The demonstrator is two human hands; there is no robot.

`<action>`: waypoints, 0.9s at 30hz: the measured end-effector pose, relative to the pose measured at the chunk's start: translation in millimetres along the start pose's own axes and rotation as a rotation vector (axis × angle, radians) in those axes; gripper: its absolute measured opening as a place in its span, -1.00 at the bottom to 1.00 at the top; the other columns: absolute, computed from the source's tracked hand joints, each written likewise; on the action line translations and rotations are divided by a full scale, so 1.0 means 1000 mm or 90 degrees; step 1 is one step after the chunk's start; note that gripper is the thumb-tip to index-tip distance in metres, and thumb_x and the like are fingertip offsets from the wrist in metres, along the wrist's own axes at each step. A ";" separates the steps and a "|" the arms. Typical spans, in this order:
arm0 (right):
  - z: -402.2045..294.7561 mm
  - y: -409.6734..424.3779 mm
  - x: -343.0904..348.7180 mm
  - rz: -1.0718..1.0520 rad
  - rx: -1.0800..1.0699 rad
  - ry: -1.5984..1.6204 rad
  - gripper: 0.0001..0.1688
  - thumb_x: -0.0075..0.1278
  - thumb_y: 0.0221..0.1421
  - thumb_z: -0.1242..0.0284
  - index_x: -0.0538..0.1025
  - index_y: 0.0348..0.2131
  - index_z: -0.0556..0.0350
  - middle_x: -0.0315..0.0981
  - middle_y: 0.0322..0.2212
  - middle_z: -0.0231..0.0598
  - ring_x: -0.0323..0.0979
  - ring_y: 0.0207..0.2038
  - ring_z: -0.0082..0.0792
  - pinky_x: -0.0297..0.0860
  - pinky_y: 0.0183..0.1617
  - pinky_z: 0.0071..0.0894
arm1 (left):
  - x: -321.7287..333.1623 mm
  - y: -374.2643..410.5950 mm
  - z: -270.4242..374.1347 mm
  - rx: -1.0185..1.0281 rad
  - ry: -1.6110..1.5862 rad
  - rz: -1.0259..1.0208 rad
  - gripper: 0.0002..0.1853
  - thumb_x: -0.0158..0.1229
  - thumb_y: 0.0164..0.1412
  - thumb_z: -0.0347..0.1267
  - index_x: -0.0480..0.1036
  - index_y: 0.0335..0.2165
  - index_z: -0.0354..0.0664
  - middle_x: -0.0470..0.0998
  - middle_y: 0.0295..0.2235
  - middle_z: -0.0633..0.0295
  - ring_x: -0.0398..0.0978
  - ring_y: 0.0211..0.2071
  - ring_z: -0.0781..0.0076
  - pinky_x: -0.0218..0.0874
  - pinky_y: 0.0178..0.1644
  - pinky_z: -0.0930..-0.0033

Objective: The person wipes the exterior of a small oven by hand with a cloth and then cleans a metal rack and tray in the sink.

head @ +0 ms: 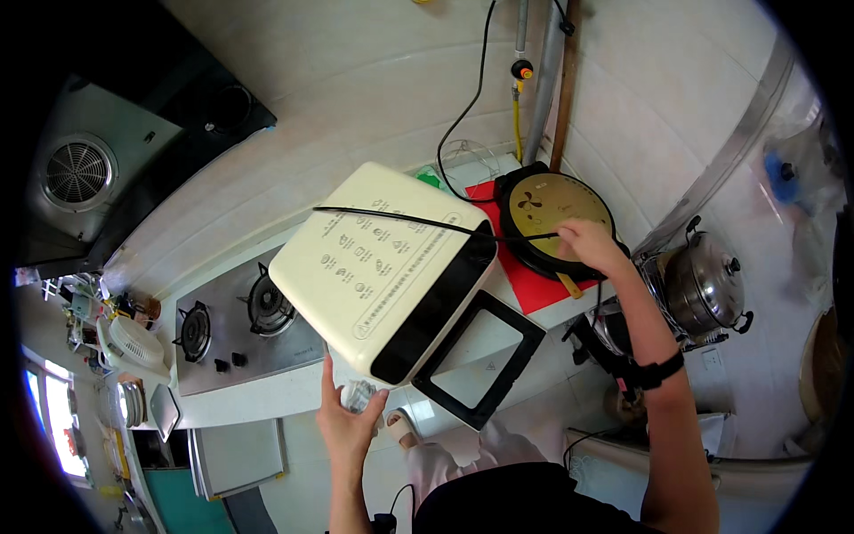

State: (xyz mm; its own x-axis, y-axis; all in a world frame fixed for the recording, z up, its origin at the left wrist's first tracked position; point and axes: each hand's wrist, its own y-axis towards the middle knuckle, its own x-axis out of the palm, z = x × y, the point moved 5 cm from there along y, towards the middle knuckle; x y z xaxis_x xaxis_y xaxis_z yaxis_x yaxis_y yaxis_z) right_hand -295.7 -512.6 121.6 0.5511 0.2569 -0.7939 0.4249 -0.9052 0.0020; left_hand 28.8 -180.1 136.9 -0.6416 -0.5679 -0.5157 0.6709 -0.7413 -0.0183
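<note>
A cream countertop oven (373, 257) stands askew on the counter, printed icons and writing on its top. Its black-framed glass door (479, 360) hangs open towards me. My right hand (587, 243) pinches a black power cord (427, 225), which stretches across the oven's top. Below that hand is a round electric baking pan (547, 200) with a gold lid, resting on a red sheet (524, 287). My left hand (347, 414) is at the oven's near left corner, holding a crumpled, greyish, see-through wad (358, 395). Whether it is plastic or cloth is unclear.
Left of the oven is a two-burner gas hob (253, 327), under a range hood (147, 153). A yellow gas hose (517, 127) runs down the corner. A steel steamer pot (707, 280) stands at right. Below the counter, a cabinet door or panel (237, 454) juts out.
</note>
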 end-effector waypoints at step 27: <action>-0.108 -0.023 0.044 -0.358 -0.031 0.383 -0.63 -0.24 0.17 0.53 0.48 -0.07 0.03 0.51 -0.47 -0.52 -0.03 -0.71 -0.81 -0.01 -0.67 -0.78 | -0.061 0.064 -0.039 0.058 0.147 0.157 -0.31 0.39 -0.14 -0.32 0.37 0.03 -0.14 0.59 -0.38 0.09 0.51 -0.39 0.47 0.32 -0.27 0.40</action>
State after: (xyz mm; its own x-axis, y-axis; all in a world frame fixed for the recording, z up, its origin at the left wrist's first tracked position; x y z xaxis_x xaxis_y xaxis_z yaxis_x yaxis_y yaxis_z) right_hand -203.7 -444.2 151.8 0.5313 0.8175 -0.2225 0.7756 -0.5750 -0.2606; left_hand 125.4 -178.7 134.1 -0.3557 -0.6456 -0.6758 0.7531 -0.6262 0.2018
